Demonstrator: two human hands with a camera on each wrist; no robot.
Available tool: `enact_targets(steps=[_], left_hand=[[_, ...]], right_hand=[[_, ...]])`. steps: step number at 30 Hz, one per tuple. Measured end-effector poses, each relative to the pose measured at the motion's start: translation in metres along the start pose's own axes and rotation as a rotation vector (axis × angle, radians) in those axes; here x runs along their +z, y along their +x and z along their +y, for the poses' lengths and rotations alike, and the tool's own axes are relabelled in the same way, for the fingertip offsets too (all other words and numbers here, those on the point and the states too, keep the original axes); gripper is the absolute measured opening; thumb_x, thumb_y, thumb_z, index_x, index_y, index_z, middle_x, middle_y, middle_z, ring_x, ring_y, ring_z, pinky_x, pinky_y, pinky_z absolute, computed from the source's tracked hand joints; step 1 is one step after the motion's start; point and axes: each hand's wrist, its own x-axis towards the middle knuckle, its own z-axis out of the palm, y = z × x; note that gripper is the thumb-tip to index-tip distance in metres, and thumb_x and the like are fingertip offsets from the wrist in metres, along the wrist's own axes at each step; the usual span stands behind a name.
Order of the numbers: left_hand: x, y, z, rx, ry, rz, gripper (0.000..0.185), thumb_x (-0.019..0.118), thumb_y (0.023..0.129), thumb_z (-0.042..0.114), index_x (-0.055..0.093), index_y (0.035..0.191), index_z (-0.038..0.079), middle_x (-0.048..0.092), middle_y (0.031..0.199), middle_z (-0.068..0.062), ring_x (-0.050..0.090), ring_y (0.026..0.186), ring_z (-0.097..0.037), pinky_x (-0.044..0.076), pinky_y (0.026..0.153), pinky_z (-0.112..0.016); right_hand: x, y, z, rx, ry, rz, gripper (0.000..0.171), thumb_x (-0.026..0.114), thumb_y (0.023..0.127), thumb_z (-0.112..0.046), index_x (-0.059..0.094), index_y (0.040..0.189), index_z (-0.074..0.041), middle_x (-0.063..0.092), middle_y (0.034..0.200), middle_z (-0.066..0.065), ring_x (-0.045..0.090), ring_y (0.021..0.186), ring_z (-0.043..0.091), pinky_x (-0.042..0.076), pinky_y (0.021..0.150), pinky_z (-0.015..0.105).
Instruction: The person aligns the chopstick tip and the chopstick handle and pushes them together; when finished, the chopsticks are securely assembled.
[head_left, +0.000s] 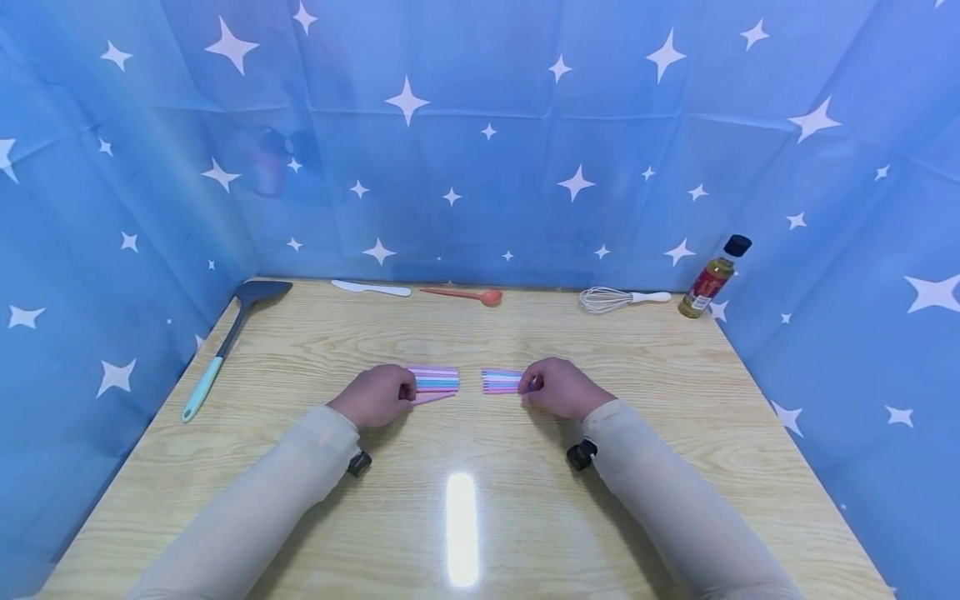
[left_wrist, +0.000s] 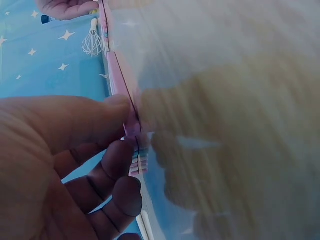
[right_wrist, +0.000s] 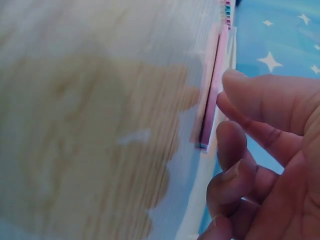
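Two short bundles of pastel straws lie side by side on the wooden table [head_left: 480, 517]. My left hand [head_left: 408, 392] pinches the near end of the left bundle [head_left: 435, 381]; in the left wrist view the thumb lies on top of this bundle [left_wrist: 120, 80] and the fingers [left_wrist: 125, 150] curl under its ends. My right hand [head_left: 528, 386] grips the end of the right bundle [head_left: 501, 381]. In the right wrist view the curled fingers [right_wrist: 230, 135] touch the bundle's edge [right_wrist: 212, 90]. A small gap separates the two bundles.
Along the table's back edge lie a white knife [head_left: 371, 288], a red spoon [head_left: 465, 293] and a whisk [head_left: 618, 298]. An oil bottle [head_left: 712, 279] stands at the back right. A dark spatula [head_left: 232, 333] lies at the left. Blue starred cloth walls three sides.
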Motion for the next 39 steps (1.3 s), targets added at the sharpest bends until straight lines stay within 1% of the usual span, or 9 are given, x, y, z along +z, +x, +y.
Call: enact_targets(steps=[6, 9, 13, 18, 23, 28, 34, 37, 39], left_hand=[[0.0, -0.001, 0.003, -0.023, 0.013, -0.016, 0.013, 0.075, 0.096, 0.011, 0.067, 0.086, 0.015, 0.061, 0.084, 0.001, 0.055, 0.078, -0.016, 0.048, 0.074, -0.036], [0.001, -0.001, 0.003, -0.026, -0.002, -0.004, 0.012, 0.072, 0.097, 0.011, 0.067, 0.086, 0.015, 0.061, 0.083, 0.001, 0.055, 0.077, -0.017, 0.048, 0.073, -0.035], [0.002, -0.001, 0.006, -0.018, -0.067, 0.029, 0.011, 0.069, 0.097, 0.011, 0.066, 0.087, 0.015, 0.061, 0.082, 0.001, 0.055, 0.075, -0.016, 0.047, 0.072, -0.034], [0.005, -0.001, 0.008, 0.019, -0.185, 0.066, 0.008, 0.066, 0.101, 0.01, 0.065, 0.093, 0.013, 0.059, 0.083, 0.0, 0.053, 0.075, -0.015, 0.047, 0.071, -0.033], [0.008, -0.004, 0.012, 0.031, -0.37, 0.13, 0.005, 0.064, 0.103, 0.01, 0.065, 0.099, 0.012, 0.062, 0.09, -0.001, 0.056, 0.082, -0.016, 0.048, 0.075, -0.031], [0.01, -0.007, 0.016, 0.034, -0.537, 0.217, 0.003, 0.064, 0.104, 0.011, 0.066, 0.102, 0.01, 0.063, 0.095, -0.003, 0.057, 0.088, -0.018, 0.049, 0.077, -0.031], [0.015, -0.004, 0.021, -0.005, -0.682, 0.29, 0.007, 0.064, 0.105, 0.012, 0.068, 0.106, 0.006, 0.064, 0.095, -0.007, 0.054, 0.085, -0.02, 0.047, 0.073, -0.028], [0.018, 0.0, 0.023, -0.032, -0.74, 0.308, 0.009, 0.064, 0.105, 0.012, 0.069, 0.107, 0.005, 0.064, 0.094, -0.008, 0.054, 0.083, -0.021, 0.046, 0.07, -0.026], [0.021, 0.003, 0.023, -0.039, -0.782, 0.313, 0.009, 0.064, 0.104, 0.011, 0.069, 0.108, 0.004, 0.063, 0.094, -0.008, 0.054, 0.082, -0.02, 0.046, 0.068, -0.025]], right_hand=[[0.001, 0.001, -0.003, 0.019, -0.052, 0.002, 0.01, 0.08, 0.093, -0.011, 0.073, 0.089, -0.016, 0.066, 0.086, 0.0, 0.056, 0.076, 0.017, 0.047, 0.073, 0.034], [0.001, 0.001, -0.005, 0.021, -0.102, -0.002, 0.013, 0.079, 0.093, -0.01, 0.07, 0.086, -0.015, 0.065, 0.084, -0.001, 0.055, 0.075, 0.017, 0.046, 0.073, 0.034], [0.002, 0.001, -0.007, 0.023, -0.157, -0.013, 0.014, 0.076, 0.095, -0.009, 0.068, 0.084, -0.013, 0.064, 0.082, 0.0, 0.054, 0.074, 0.017, 0.046, 0.073, 0.034], [0.002, -0.003, -0.008, 0.032, -0.133, -0.013, 0.012, 0.07, 0.1, -0.01, 0.067, 0.088, -0.013, 0.063, 0.085, 0.001, 0.055, 0.076, 0.018, 0.046, 0.073, 0.034], [0.002, -0.012, -0.005, -0.033, 0.036, 0.039, 0.01, 0.064, 0.102, -0.006, 0.066, 0.093, -0.01, 0.06, 0.087, 0.003, 0.054, 0.078, 0.019, 0.046, 0.072, 0.035], [0.005, -0.016, 0.001, -0.073, 0.231, 0.075, 0.006, 0.066, 0.103, -0.012, 0.071, 0.102, -0.009, 0.061, 0.088, 0.004, 0.054, 0.078, 0.02, 0.047, 0.07, 0.034], [0.012, -0.014, 0.003, 0.001, 0.454, 0.133, 0.017, 0.063, 0.103, -0.014, 0.075, 0.115, -0.008, 0.066, 0.094, 0.007, 0.057, 0.08, 0.02, 0.049, 0.071, 0.031], [0.017, -0.011, 0.001, 0.052, 0.587, 0.176, 0.02, 0.061, 0.104, -0.011, 0.073, 0.118, -0.002, 0.067, 0.098, 0.011, 0.059, 0.082, 0.019, 0.052, 0.072, 0.028], [0.021, -0.008, 0.0, 0.091, 0.67, 0.209, 0.022, 0.061, 0.103, -0.009, 0.071, 0.119, 0.001, 0.068, 0.106, 0.015, 0.06, 0.085, 0.019, 0.053, 0.074, 0.027]])
